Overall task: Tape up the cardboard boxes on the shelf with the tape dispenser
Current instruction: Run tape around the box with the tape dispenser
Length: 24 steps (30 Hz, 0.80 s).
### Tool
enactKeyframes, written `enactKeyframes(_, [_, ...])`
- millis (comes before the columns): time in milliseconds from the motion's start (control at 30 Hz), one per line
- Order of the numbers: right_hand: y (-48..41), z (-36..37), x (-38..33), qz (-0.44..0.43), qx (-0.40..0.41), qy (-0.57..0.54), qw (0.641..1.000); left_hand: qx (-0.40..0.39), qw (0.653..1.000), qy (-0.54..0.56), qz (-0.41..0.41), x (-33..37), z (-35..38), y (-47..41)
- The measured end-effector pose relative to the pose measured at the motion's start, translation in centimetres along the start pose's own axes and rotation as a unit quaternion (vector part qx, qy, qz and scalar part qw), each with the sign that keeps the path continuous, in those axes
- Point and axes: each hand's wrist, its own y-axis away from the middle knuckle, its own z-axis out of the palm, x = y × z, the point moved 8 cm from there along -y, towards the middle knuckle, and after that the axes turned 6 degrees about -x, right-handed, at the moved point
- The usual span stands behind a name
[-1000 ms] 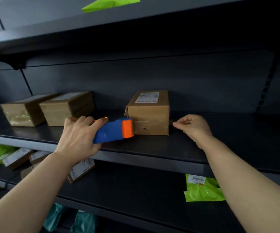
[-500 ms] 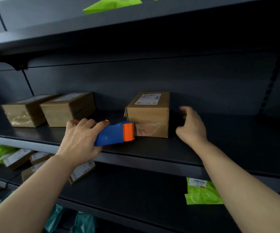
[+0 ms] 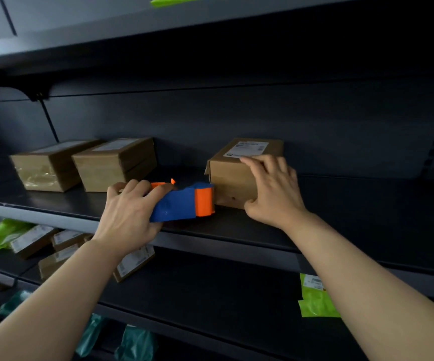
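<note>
The left hand (image 3: 127,212) is gripping the tape dispenser (image 3: 184,204) against the box (image 3: 232,182). The right hand (image 3: 271,194) is holding the box. The next move is probably pulling tape across.

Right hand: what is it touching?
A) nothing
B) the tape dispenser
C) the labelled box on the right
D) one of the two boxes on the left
C: the right hand lies over the front right corner of the labelled box, while the left hand grips the tape dispenser.
</note>
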Motion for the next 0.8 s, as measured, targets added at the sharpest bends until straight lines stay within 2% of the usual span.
enactKeyframes(333, [-0.1,0.1,-0.2,0.075,0.068,-0.011,0.995,0.035,0.994,0.063,0.085,-2.4,2.4,-1.6])
enactKeyframes(800, [-0.1,0.2,0.1,0.106,0.079,-0.032,0.991,0.047,0.992,0.088,0.077,-5.4,4.9,-3.1])
